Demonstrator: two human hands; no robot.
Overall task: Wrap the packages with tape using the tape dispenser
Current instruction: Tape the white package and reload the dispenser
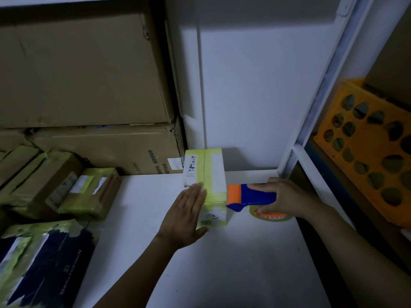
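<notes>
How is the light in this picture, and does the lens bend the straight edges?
Head view: dim overall, brightest on the white wall and table; the package throws a soft shadow on the wall behind; the cardboard boxes at left are murky; the shelf post slants, likely wide-angle distortion.

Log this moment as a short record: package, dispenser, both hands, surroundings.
package: white box banded with yellow-green tape, lying on the white table
tape dispenser: blue and orange, orange end at the package's right side
left hand: flat, straight fingers on the package
right hand: grips the tape dispenser
nearby: taped packages at left, orange crate at right
</notes>
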